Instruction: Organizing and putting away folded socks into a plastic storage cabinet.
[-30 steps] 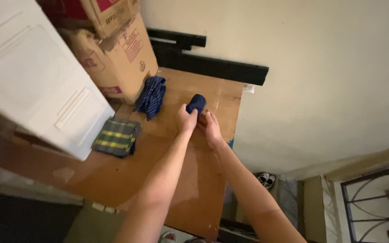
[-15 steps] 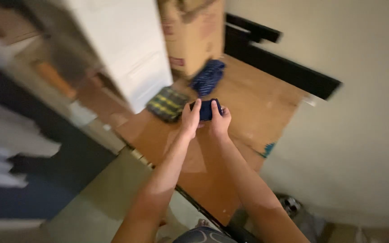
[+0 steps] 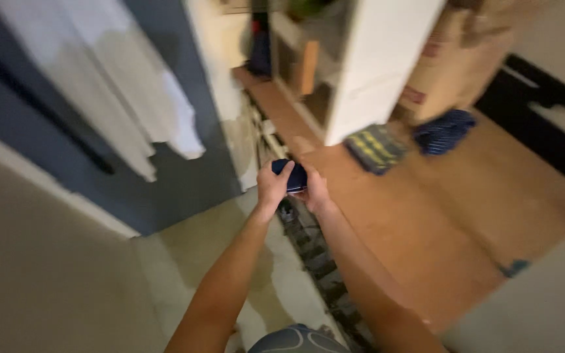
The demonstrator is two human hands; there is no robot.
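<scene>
Fingers [image 3: 285, 171] of both the left hand [image 3: 273, 185] and the right hand [image 3: 315, 189] are clamped on a small dark blue bundle [image 3: 293, 176], held between them with its long axis crosswise, out past the bench [image 3: 426, 216] edge over the floor [image 3: 191, 255].

Left arm: bare, extended forward from the lower edge of the view, forearm running up and slightly right, elbow only lightly bent. Left hand [image 3: 273, 185]: back of the hand toward the camera, wrist straight, fingers curled forward and closed, thumb lying across the top.

Right arm: bare, extended forward from the lower right, forearm angled up and left so that it converges with the left. Right hand [image 3: 315, 189]: just beside the left hand and touching it, fingers curled inward and closed, knuckles upward.

Both hands: together at the centre of the view, held out ahead of the body. Image soft; single fingertips cannot be told apart.
</scene>
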